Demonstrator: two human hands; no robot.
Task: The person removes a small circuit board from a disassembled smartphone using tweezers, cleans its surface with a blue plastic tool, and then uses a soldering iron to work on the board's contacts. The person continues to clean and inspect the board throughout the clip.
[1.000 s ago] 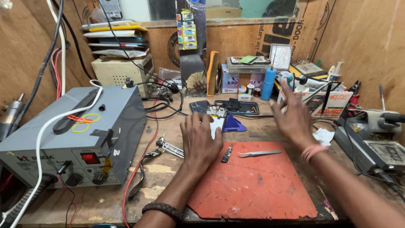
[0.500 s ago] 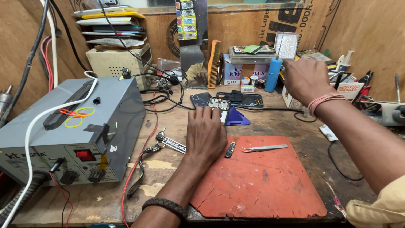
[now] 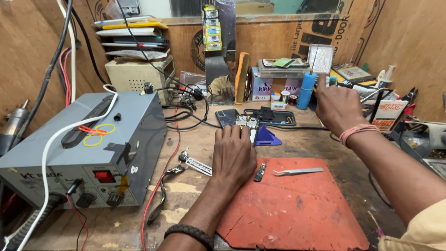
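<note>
Head view: the left hand (image 3: 235, 155) is laid flat, fingers spread, nothing gripped, fingertips touching the opened phone (image 3: 253, 121) at the far edge of the red mat (image 3: 297, 209); the right hand (image 3: 335, 104) is raised toward the blue bottle (image 3: 305, 90) — whether anything is pinched cannot be told; the phone is best kept pinned steady while reaching — tweezers (image 3: 297, 171) lie just beside.

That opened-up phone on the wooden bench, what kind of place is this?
Most likely a small phone repair bench. An opened phone lies under the left hand, tweezers rest on a red work mat, and a grey power unit with knobs and cables sits alongside. The right hand reaches toward a blue bottle.
</note>
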